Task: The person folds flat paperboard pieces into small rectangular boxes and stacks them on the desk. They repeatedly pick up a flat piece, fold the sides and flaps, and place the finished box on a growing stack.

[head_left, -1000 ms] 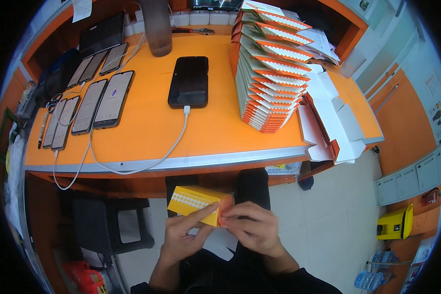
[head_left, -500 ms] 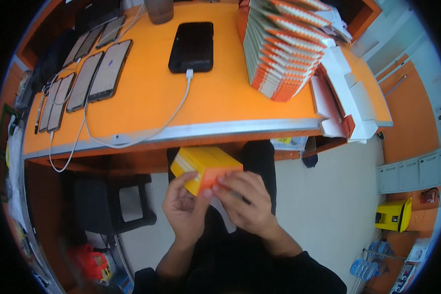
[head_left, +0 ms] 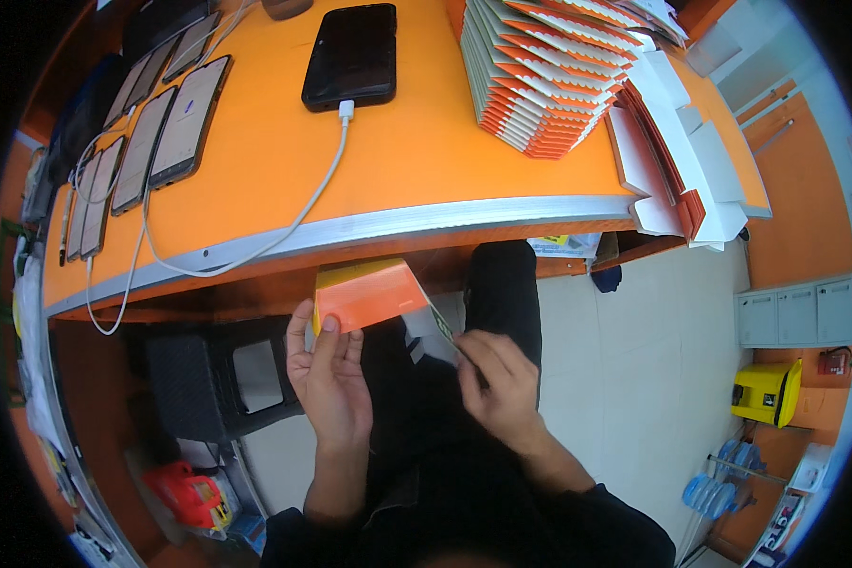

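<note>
Below the table's front edge, over my lap, is a small yellow and orange cardboard box (head_left: 374, 295), its orange face toward me. My left hand (head_left: 336, 383) grips its left end, thumb on the near face and fingers behind. At the box's right end a thin, pale flap-like piece (head_left: 436, 319) slants down toward me. My right hand (head_left: 498, 381) pinches the lower end of that piece. Whether the piece is part of the box or a separate sheet, I cannot tell.
Several phones (head_left: 191, 118) lie at the table's left. A black device (head_left: 352, 57) is plugged into a white cable (head_left: 324, 185). Folded orange and white cartons (head_left: 549, 90) stand stacked at right, beside opened white cardboard (head_left: 667, 142). A black stool (head_left: 194, 383) stands below left.
My hands have moved apart. The box has turned so its orange face shows broadly, and my right hand has drawn away to the right with the pale piece. The view has shifted slightly.
</note>
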`<act>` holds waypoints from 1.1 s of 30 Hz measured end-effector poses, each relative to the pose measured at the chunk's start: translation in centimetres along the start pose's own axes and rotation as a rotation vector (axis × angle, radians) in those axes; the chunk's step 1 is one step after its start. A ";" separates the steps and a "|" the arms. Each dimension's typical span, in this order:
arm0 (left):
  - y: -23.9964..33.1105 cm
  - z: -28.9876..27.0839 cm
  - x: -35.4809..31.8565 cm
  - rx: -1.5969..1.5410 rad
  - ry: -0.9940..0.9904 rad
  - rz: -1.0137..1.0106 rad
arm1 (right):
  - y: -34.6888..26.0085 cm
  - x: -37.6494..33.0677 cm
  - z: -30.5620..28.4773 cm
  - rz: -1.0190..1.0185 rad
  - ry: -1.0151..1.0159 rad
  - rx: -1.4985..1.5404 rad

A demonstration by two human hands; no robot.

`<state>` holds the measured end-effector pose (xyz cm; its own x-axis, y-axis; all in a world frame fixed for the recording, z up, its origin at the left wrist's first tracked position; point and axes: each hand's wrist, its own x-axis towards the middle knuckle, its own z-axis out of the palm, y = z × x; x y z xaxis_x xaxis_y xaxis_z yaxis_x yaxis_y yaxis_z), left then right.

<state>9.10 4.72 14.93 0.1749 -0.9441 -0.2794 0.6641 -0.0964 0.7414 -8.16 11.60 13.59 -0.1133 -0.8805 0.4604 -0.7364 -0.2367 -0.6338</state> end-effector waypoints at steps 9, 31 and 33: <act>2.0 -0.8 -3.3 1.195 -0.487 0.430 | 1.6 3.6 -2.5 -0.190 -0.110 -0.189; -0.7 0.9 -0.1 1.446 -0.630 0.791 | -1.7 5.5 -1.7 -0.056 0.302 -0.076; -0.6 0.6 -0.3 1.421 -0.648 0.741 | -1.4 5.9 -1.5 -0.059 0.240 -0.052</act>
<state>8.17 4.85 14.92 -0.4117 -0.8416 0.3495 -0.5878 0.5383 0.6039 -8.79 7.34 18.11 -0.2197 -0.7413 0.6342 -0.7790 -0.2580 -0.5714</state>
